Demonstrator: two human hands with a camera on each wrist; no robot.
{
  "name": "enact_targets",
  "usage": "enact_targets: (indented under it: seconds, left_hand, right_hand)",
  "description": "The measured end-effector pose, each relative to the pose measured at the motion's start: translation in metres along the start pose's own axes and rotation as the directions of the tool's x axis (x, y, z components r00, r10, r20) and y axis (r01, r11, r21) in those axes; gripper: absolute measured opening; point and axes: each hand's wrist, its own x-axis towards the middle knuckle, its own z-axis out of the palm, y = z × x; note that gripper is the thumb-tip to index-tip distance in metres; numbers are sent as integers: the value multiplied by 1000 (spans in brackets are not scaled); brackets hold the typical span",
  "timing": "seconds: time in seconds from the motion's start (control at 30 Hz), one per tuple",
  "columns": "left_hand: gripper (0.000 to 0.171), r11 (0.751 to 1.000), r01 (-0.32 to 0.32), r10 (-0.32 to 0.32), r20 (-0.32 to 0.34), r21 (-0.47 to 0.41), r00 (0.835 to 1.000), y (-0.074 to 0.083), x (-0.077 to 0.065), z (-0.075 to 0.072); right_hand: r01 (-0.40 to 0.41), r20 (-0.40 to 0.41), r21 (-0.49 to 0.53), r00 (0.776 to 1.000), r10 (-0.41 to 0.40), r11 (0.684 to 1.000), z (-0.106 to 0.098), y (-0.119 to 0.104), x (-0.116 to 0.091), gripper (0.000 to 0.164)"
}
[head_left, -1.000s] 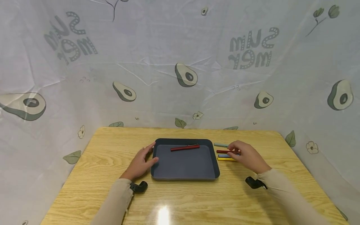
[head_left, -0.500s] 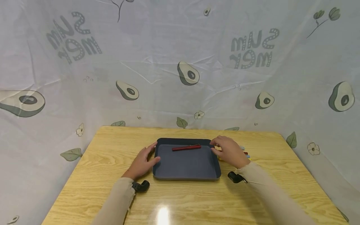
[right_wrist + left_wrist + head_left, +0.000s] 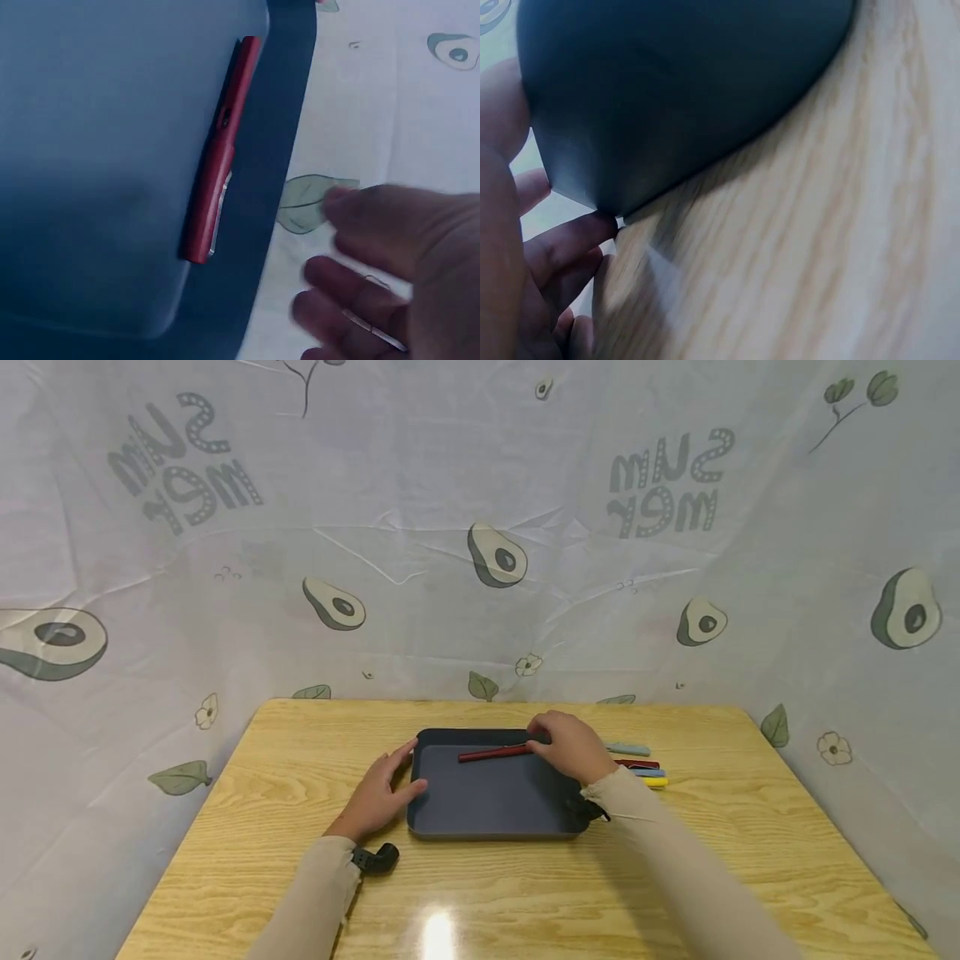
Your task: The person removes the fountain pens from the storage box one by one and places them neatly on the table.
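Note:
A dark grey-blue tray (image 3: 480, 806) lies on the wooden table. Inside it, near the back wall, is a red pen (image 3: 217, 169) with a silver clip. My left hand (image 3: 377, 799) rests at the tray's left side, thumb over the rim and fingers along the outer wall; the left wrist view shows its fingertips at the tray's edge. My right hand (image 3: 567, 747) is over the tray's back right part and overlaps the pen's right end in the head view. In the right wrist view its fingers are loosely bent, apart from the pen, with nothing between them.
Right of the tray lie several more pens, partly behind the right forearm: a green pen (image 3: 628, 749), a red pen (image 3: 637, 764), a blue pen (image 3: 649, 772) and a yellow pen (image 3: 656, 782). A printed curtain (image 3: 420, 635) hangs behind the table (image 3: 315, 735).
My right hand has moved left from the loose pens, past the tray's right rim, to over the red pen's end. My left hand has stayed at the tray's left side.

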Motion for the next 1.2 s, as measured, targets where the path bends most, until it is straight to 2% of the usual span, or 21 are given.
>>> enact_targets:
  seconds: [0.2, 0.33, 0.6, 0.7, 0.97, 1.2]
  left_hand:
    - [77, 1000, 5, -5, 5, 5, 1000, -1, 0, -1]
    - [77, 1000, 4, -4, -5, 1, 1000, 1, 2, 0]
    - [75, 1000, 27, -27, -23, 6, 999, -1, 5, 4]
    - [76, 1000, 29, -29, -32, 6, 999, -1, 5, 5]
    - [76, 1000, 23, -23, -19, 8, 1000, 1, 6, 4]
    - [75, 999, 35, -35, -15, 3, 999, 3, 4, 6]
  right_hand:
    - [-66, 87, -17, 994, 67, 998, 9, 7, 6, 21]
    - [-68, 119, -13, 991, 69, 998, 15, 18, 9, 21]
    - [-33, 155, 25, 987, 29, 999, 23, 32, 15, 25]
    - [-13, 166, -2, 986, 13, 1000, 24, 33, 18, 28]
    - [-11, 210, -94, 977, 30, 996, 25, 29, 18, 37]
    - [20, 291, -118, 957, 15, 993, 26, 30, 18, 45]
